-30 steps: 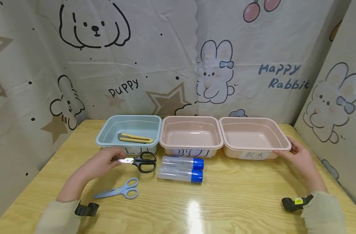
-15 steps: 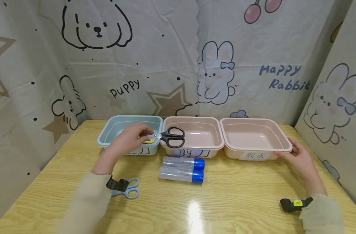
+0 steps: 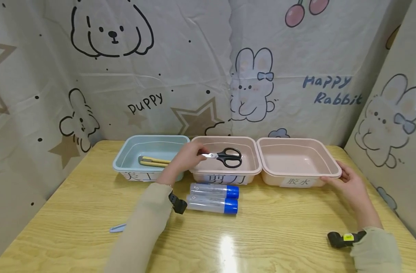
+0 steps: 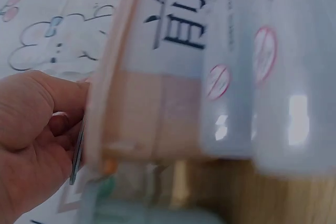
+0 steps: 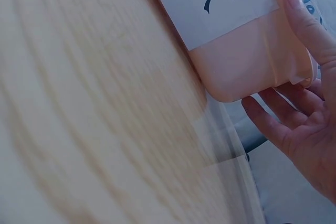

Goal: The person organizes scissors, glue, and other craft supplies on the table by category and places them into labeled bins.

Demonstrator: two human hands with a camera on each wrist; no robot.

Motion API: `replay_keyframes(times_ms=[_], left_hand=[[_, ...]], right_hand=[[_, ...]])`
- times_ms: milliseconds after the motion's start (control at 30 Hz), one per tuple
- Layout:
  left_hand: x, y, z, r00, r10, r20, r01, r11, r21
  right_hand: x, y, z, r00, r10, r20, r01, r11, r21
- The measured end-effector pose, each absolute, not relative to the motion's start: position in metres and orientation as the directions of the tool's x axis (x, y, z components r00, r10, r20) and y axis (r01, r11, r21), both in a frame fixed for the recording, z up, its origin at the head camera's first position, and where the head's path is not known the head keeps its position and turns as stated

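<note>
My left hand (image 3: 188,156) pinches black-handled scissors (image 3: 222,156) by their blades, handles pointing right, over the middle pink bin (image 3: 225,173). In the left wrist view, a blade (image 4: 77,156) shows edge-on under the fingers, close beside the bin's rim. My right hand (image 3: 351,189) grips the near right corner of the right-hand pink bin (image 3: 298,176). The right wrist view has its thumb (image 5: 304,17) on the rim and the fingers against the bin's side.
A light blue bin (image 3: 126,168) at left holds a yellow utility knife (image 3: 153,162). Two clear glue tubes (image 3: 208,205) with blue caps lie before the middle bin. Light blue scissors (image 3: 118,228) are mostly hidden under the left sleeve. A patterned curtain (image 3: 208,68) hangs behind.
My left hand has carried the black-handled scissors from in front of the light blue bin, up and rightward over it, to the middle pink bin. My right hand has stayed put.
</note>
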State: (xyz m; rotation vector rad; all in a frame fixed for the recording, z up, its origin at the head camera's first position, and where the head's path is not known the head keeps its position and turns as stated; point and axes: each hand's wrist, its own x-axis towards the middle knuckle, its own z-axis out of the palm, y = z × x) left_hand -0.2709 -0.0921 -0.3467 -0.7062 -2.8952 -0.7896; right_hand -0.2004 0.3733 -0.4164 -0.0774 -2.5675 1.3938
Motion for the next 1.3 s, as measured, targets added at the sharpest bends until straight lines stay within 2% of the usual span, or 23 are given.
replay_keyframes(times_ms=[233,467,700,1000,1300], left_hand=[[-0.292,-0.071,-0.359,-0.907,0.405,0.114,0.404,0.764,0.503],[-0.304,-0.054,-0.359,-0.926,0.371,0.073,0.366,0.829,0.422],[-0.308,-0.047,-0.364,-0.946,0.324,-0.026,0.278,0.847,0.452],[-0.310,-0.051,-0.372,-0.932,0.363,0.007,0.340,0.865,0.369],[-0.306,-0.053,-0.357,-0.913,0.409,0.007,0.388,0.859,0.334]], right_hand=[[-0.200,0.374,-0.417,-0.973,0.155,0.169,-0.058,0.544,-0.837],[-0.200,0.374,-0.416,-0.974,0.158,0.165,-0.053,0.544,-0.837],[-0.200,0.372,-0.416,-0.974,0.161,0.160,-0.051,0.535,-0.844],[-0.201,0.371,-0.416,-0.973,0.158,0.170,-0.058,0.545,-0.836],[-0.200,0.372,-0.416,-0.973,0.165,0.163,-0.049,0.543,-0.839]])
